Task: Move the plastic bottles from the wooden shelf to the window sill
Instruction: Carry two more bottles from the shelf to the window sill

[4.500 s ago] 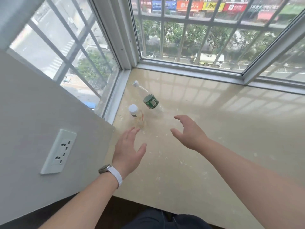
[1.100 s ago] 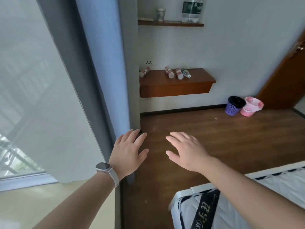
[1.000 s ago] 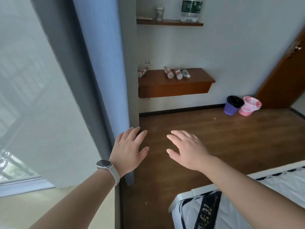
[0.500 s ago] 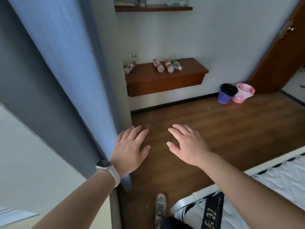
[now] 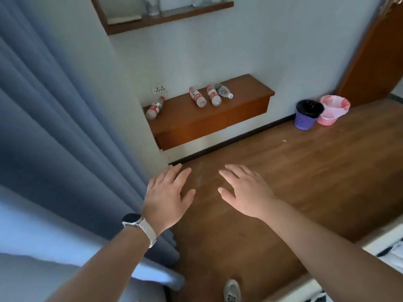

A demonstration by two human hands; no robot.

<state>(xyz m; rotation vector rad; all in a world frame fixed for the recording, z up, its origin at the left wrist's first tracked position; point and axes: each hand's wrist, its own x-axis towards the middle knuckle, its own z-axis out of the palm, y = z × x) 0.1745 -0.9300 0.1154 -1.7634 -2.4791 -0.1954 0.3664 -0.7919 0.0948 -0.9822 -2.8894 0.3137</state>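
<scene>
**Head view: both hands empty, four bottles lying on the wooden shelf**

Head camera looks down and forward across a room with a brown plank floor [image 5: 305,182].

Left hand [image 5: 166,198]: lower centre of the frame, palm down, fingers spread and extended, nothing in its hold. A watch [image 5: 133,220] with a pale strap sits on the wrist. The hand overlaps the edge of a blue curtain [image 5: 54,127] that fills the left of the frame; contact with the cloth cannot be determined.

Right hand [image 5: 247,192]: just right of the left hand, palm down, fingers loosely spread, holding nothing. The two hands are apart, with bare floor showing between them.

Wooden shelf [image 5: 218,118]: wall-mounted, centre of the frame, well beyond both hands. Four plastic bottles lie on their sides on its top:
- red-labelled bottle [image 5: 154,107] at the shelf's left end, next to the wall corner;
- second red-labelled bottle [image 5: 197,97] near the middle;
- third red-labelled bottle [image 5: 213,98] just right of it;
- green-labelled bottle [image 5: 223,90] beside the third, white cap pointing right.

A wall socket [image 5: 159,89] sits above the shelf. A purple bin [image 5: 307,114] and a pink bin [image 5: 332,110] stand touching at the right.
</scene>
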